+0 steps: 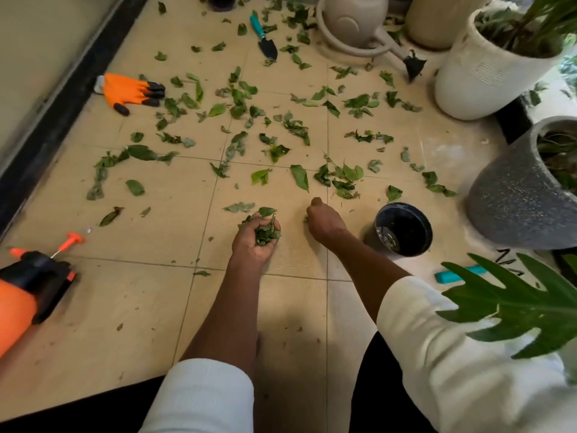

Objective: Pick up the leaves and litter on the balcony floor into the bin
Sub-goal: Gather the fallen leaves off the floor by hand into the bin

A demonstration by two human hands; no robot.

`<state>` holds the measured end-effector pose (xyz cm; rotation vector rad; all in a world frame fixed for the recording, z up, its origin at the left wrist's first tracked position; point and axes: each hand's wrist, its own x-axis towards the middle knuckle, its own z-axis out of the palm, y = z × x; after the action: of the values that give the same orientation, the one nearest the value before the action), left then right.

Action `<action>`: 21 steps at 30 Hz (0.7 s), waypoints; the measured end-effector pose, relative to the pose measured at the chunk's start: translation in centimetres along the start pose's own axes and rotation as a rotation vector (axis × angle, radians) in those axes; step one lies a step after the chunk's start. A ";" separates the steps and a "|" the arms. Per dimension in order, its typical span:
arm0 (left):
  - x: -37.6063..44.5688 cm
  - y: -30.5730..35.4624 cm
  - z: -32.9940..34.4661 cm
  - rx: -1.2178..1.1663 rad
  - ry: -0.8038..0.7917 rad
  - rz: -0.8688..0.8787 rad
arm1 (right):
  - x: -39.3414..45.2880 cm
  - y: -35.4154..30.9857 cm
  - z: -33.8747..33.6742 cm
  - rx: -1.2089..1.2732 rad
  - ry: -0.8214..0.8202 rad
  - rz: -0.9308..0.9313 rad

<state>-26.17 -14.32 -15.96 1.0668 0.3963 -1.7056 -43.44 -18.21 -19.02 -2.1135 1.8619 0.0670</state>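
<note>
Left hand [254, 242] cups leaves [265, 232]; right hand [323, 221] pinches litter beside the upright, upward-opening bin [403, 229].

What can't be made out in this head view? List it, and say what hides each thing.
- Right hand: seen from the back, so the fingers curl out of sight; whether they pinch a leaf cannot be told.
- Black bin: its inside is dark; contents mostly unreadable.
- Orange sprayer: cut off by the left edge.
- Teal tool: partly hidden by the big plant leaf.
- Grey pot: cut off by the right edge.
</note>
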 end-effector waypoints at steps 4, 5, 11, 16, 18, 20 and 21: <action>-0.5 1.7 -1.1 -0.041 0.032 0.055 | 1.3 -2.9 -0.7 0.068 0.001 -0.017; -0.5 2.1 -1.5 -0.053 0.041 0.067 | 1.7 -3.9 -1.0 0.096 0.006 -0.020; -1.1 5.0 -3.9 -0.125 0.058 0.122 | 3.5 -8.7 0.7 0.039 0.011 -0.185; -1.5 6.2 -4.9 -0.157 0.064 0.142 | 1.9 -11.8 3.3 -0.214 -0.012 -0.205; -1.7 6.4 -5.0 -0.160 0.070 0.145 | 1.6 -12.1 3.5 -0.234 -0.013 -0.217; -2.0 6.5 -4.9 -0.164 0.068 0.143 | 1.8 -11.8 3.3 -0.178 -0.018 -0.190; -2.1 6.6 -5.0 -0.169 0.062 0.145 | 1.9 -11.7 3.2 -0.148 -0.004 -0.186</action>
<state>-17.88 -12.28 -15.52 1.0017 0.4826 -1.4865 -31.25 -18.05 -20.09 -2.3744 1.6965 0.1706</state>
